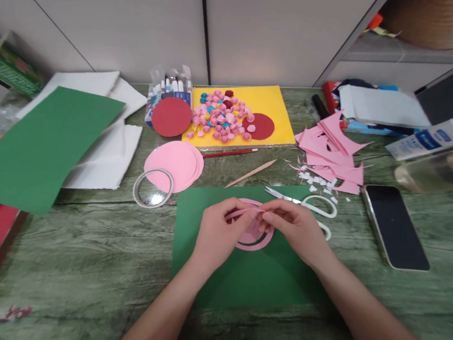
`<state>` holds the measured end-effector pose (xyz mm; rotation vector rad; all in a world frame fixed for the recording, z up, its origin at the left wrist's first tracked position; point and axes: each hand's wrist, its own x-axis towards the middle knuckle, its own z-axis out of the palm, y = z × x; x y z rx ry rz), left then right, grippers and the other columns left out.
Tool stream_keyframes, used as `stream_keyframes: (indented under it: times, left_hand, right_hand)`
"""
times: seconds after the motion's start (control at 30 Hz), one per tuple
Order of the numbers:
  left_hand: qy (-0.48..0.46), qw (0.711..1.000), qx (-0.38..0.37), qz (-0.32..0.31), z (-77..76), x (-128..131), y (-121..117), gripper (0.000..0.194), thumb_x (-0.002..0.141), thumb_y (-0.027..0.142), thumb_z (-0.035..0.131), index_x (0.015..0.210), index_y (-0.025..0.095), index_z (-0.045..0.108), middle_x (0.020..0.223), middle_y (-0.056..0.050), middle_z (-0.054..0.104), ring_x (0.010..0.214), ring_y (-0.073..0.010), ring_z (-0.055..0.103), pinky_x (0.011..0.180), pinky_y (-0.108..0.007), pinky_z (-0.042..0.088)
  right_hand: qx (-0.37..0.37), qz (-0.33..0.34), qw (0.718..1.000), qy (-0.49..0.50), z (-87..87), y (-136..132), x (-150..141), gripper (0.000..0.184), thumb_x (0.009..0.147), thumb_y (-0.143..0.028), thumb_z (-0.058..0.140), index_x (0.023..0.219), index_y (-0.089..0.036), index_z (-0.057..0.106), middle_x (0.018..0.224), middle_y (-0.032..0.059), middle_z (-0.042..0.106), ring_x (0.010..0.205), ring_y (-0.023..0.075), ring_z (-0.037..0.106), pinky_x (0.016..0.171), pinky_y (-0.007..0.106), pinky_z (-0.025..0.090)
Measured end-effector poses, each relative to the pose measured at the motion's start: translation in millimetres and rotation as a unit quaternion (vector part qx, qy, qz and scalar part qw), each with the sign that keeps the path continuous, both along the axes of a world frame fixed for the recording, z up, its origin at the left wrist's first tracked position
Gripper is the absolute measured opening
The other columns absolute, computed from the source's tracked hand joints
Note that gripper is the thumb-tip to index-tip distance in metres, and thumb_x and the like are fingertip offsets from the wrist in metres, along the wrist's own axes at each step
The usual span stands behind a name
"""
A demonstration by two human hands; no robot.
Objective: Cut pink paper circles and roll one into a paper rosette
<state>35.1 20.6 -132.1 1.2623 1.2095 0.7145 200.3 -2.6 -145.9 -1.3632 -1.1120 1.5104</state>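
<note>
Both of my hands meet over a green paper sheet [257, 284] in front of me. My left hand [222, 232] pinches a pink paper strip [240, 211] between thumb and fingers. At the strip's other end, the fingertips of my right hand [294, 225] are closed on it. Below the hands lies a pink paper spiral [253, 246], cut into a curved band and partly hidden by my fingers. White-handled scissors [320, 206] rest just beyond my right hand, their blades pointing left.
Rolled paper flowers [221, 119] cover a yellow sheet [271, 96]. Pink circles [178, 164], a tape roll [134, 192], a wooden stick [251, 173] and a red pencil [228, 152] lie nearby. Pink scraps [328, 149] and a phone [396, 228] are rightward; a green sheet [51, 144] is leftward.
</note>
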Motion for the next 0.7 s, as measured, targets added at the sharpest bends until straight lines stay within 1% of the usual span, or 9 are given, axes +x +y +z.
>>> stream_keyframes:
  times: [0.37,0.47,0.7]
  left_hand:
    - [0.003,1.000,0.001,0.002,-0.1,-0.1,0.9,0.016,0.075,0.031,0.058,0.074,0.017,0.066,0.066,0.001,0.061,0.064,-0.0100,0.053,0.058,-0.019,0.040]
    - [0.008,1.000,0.006,0.001,0.2,0.0,0.9,0.017,0.076,0.031,0.058,0.075,0.017,0.066,0.066,0.001,0.061,0.064,-0.0099,0.053,0.058,-0.019,0.040]
    - [0.005,1.000,0.004,0.001,-0.2,0.5,0.2,0.015,0.075,0.029,0.058,0.075,0.017,0.067,0.069,0.001,0.063,0.066,-0.0105,0.055,0.059,-0.019,0.041]
  right_hand:
    - [-0.001,0.000,1.000,-0.021,-1.4,-0.7,0.6,0.011,0.078,-0.028,0.061,0.082,-0.019,0.065,0.062,-0.0002,0.066,0.056,0.0119,0.063,0.055,0.023,0.051]
    - [-0.001,0.001,1.000,-0.019,-2.5,-0.8,0.8,0.013,0.078,-0.029,0.060,0.083,-0.018,0.065,0.064,0.0008,0.067,0.057,0.0121,0.063,0.055,0.024,0.051]
    - [0.004,-0.004,1.000,-0.021,-3.6,-0.5,0.6,0.013,0.078,-0.030,0.061,0.080,-0.017,0.065,0.063,0.0009,0.067,0.056,0.0121,0.062,0.054,0.023,0.051]
